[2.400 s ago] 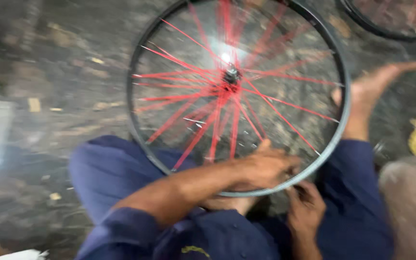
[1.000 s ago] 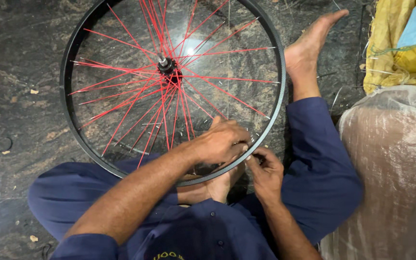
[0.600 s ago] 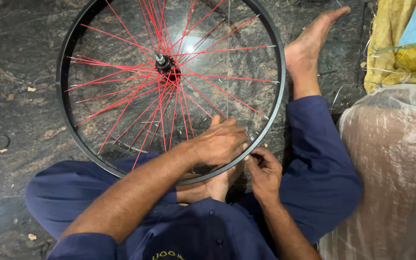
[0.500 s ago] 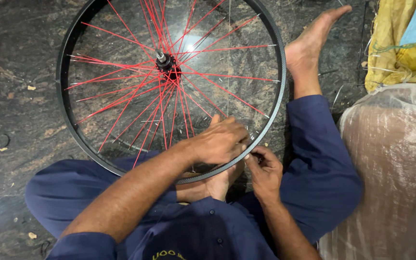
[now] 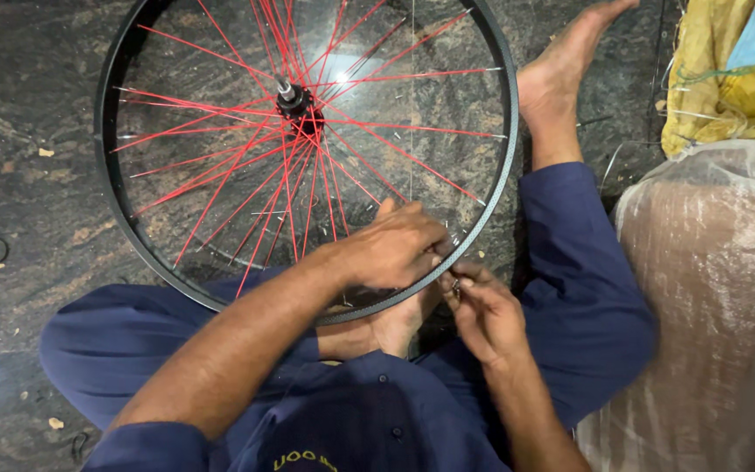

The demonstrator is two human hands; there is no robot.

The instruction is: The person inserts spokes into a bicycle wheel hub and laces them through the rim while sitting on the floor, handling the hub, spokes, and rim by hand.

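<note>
Here the dark stone floor [image 5: 37, 114] spreads under everything, and against it lies the black bicycle wheel rim [image 5: 507, 131], tilted up from the person's lap, its near edge resting just under both hands. To the right of the hands sits a large clear plastic sack [image 5: 709, 288], with a yellow woven bag [image 5: 718, 87] beyond it. The red spokes [image 5: 220, 188] fan out from the hub [image 5: 290, 94], which stands well above and left of the hands. The left hand [image 5: 395, 249] reaches over the near rim from inside the wheel, fingers curled down onto the rim where a spoke meets it. The right hand [image 5: 482, 310], just outside the rim and touching it, pinches a small metal piece [image 5: 456, 284] between thumb and fingertips; what the piece is cannot be told.
</note>
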